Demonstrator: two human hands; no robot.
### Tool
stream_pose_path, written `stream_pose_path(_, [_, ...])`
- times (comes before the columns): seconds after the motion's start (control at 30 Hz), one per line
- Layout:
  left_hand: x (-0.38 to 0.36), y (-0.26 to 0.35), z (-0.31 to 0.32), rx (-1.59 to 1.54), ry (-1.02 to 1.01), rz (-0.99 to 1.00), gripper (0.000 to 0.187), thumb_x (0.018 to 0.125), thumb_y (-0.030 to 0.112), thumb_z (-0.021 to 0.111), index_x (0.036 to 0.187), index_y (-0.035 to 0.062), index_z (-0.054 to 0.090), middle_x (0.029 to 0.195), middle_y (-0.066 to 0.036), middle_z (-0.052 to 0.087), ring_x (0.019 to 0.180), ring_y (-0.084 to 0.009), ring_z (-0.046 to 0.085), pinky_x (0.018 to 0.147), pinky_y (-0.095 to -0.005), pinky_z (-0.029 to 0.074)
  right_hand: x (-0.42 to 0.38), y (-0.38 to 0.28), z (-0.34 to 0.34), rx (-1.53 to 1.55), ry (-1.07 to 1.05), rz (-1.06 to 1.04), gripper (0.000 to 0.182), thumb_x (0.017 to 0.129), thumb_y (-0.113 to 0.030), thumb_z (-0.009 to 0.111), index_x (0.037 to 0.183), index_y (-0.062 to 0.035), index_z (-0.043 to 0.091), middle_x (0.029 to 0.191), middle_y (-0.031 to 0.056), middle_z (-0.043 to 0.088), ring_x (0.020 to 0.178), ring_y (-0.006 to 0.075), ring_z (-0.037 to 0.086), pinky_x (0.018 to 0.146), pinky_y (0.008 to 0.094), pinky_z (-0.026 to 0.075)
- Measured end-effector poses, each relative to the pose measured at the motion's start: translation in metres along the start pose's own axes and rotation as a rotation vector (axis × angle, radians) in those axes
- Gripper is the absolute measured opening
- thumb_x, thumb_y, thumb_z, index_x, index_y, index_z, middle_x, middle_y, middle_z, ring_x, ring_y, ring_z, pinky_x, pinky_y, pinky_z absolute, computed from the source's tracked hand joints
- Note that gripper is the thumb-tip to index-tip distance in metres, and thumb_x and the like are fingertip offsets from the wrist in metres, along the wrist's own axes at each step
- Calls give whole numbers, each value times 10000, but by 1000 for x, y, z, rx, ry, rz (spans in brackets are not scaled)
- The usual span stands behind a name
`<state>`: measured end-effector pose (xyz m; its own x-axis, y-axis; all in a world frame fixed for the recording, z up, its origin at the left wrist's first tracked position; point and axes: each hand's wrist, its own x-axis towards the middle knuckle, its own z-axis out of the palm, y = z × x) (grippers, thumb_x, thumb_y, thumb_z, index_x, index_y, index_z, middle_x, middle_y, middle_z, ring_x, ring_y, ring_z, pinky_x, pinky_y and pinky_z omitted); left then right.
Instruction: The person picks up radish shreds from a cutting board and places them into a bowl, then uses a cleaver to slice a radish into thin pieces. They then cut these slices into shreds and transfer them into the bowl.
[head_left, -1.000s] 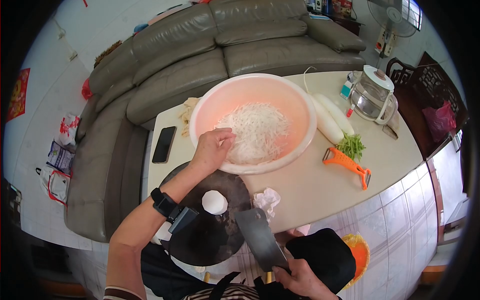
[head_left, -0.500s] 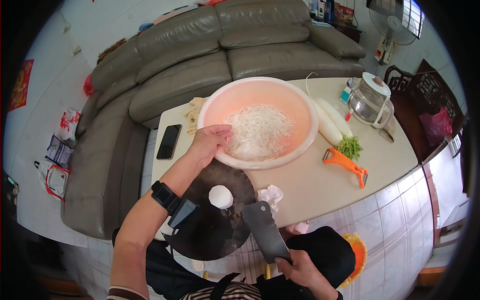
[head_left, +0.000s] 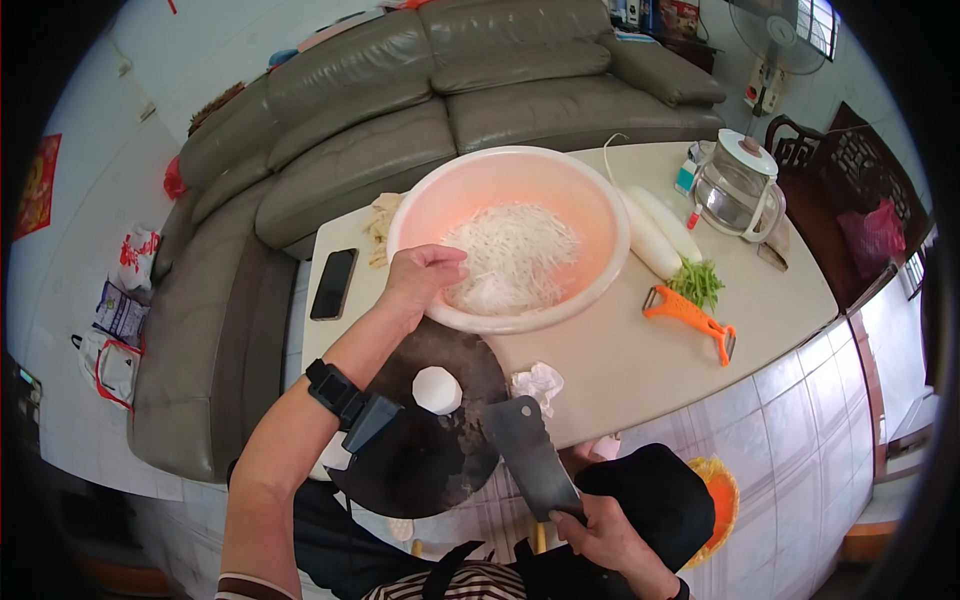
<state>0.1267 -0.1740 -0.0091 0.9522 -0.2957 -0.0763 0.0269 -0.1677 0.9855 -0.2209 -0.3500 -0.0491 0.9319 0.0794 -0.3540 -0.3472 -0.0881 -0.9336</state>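
Observation:
My left hand (head_left: 422,278) reaches over the near left rim of a large pink basin (head_left: 595,285), its fingers pressed together. Whatever they hold, if anything, is too small to make out. A heap of white radish shreds (head_left: 515,255) lies in the basin beside the fingertips. My right hand (head_left: 602,530) grips a cleaver (head_left: 530,460) by its handle, the dark blade tilted up against the right edge of a round dark chopping board (head_left: 440,470). On that board sits a short cut piece of white radish (head_left: 437,390).
Right of the basin lie whole white radishes (head_left: 650,240) with green stems (head_left: 697,284), an orange peeler (head_left: 690,322) and a glass kettle (head_left: 735,190). A phone (head_left: 334,284), a cloth (head_left: 382,230) and crumpled tissue (head_left: 538,385) are on the table. A grey sofa (head_left: 350,170) stands behind.
The camera view has shifted slightly. My left hand stays by the basin's rim, its fingers a little more closed. The cleaver and radish piece hold nearly the same places.

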Motion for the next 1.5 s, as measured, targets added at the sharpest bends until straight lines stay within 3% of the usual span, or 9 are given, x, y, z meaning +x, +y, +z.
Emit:
stream_pose_path(0.33, [-64, 13, -32, -153, -21, 18, 154, 929, 32, 639, 1066, -13, 693, 1029, -83, 700, 949, -138, 652, 866, -268, 532, -1, 0, 3, 23, 31, 82, 223, 951, -127, 609, 794, 27, 572, 585, 26, 546, 526, 76, 515, 458, 273, 399])
stream_pose_path(0.53, [-165, 11, -92, 303, 83, 113, 188, 940, 30, 625, 1114, -19, 679, 1068, -57, 699, 977, -138, 661, 880, -247, 509, -2, -13, 8, 28, 40, 88, 195, 957, -74, 560, 790, 27, 554, 624, 17, 556, 488, 66, 499, 441, 241, 385])
stream_pose_path(0.6, [-198, -6, -111, 268, 103, 139, 211, 879, 48, 689, 1088, 15, 695, 1062, -76, 698, 978, -150, 652, 862, -265, 507, -2, -13, 12, -21, 78, 89, 196, 955, -57, 546, 782, 34, 550, 614, 19, 553, 480, 68, 492, 440, 243, 380])
stream_pose_path(0.67, [-229, -18, -121, 636, 126, 259, 337, 829, 64, 731, 1160, 32, 675, 1247, -157, 622, 1153, -259, 610, 960, -333, 484, -3, -18, 16, -56, 92, 92, 192, 952, -48, 541, 782, 40, 548, 606, 28, 550, 490, 73, 494, 454, 249, 384])
stream_pose_path(0.77, [-264, -42, -121, 805, 198, 158, 557, 781, 78, 769, 1308, 74, 588, 1417, -189, 486, 1298, -350, 486, 1047, -398, 441, -6, -20, 22, -163, 127, 51, 179, 946, -32, 535, 786, 48, 547, 596, 45, 545, 515, 87, 499, 485, 265, 394])
stream_pose_path(0.97, [-262, -74, -122, 736, 262, 220, 558, 739, 66, 798, 1264, 48, 610, 1279, -185, 582, 1190, -354, 554, 999, -398, 460, -14, -52, 53, -290, 77, 71, 127, 931, -16, 556, 829, 59, 561, 585, 100, 543, 524, 163, 533, 520, 313, 418])
stream_pose_path(1.17, [-287, -66, -87, 747, 318, 396, 542, 681, 82, 834, 1180, 34, 629, 1129, -156, 595, 1016, -347, 574, 870, -409, 489, -7, -70, 86, -468, -28, -110, 69, 898, -10, 591, 893, 57, 576, 651, 243, 572, 605, 429, 571, 517, 434, 417])
stream_pose_path(1.37, [-307, -79, -64, 761, 309, 340, 598, 675, 138, 874, 1203, 38, 610, 1124, -145, 576, 1001, -330, 556, 827, -401, 498, 3, -79, 106, -678, -39, -289, 155, 868, -29, 607, 1007, 37, 589, 725, 211, 613, 611, 413, 593, 538, 457, 461])
stream_pose_path(1.5, [-309, -77, -73, 832, 284, 476, 588, 677, 125, 873, 1196, 12, 622, 1159, -157, 578, 1024, -340, 570, 813, -407, 506, 9, -80, 108, -789, -69, -381, 222, 817, -16, 611, 1030, 39, 580, 741, 185, 614, 606, 375, 612, 531, 431, 483])
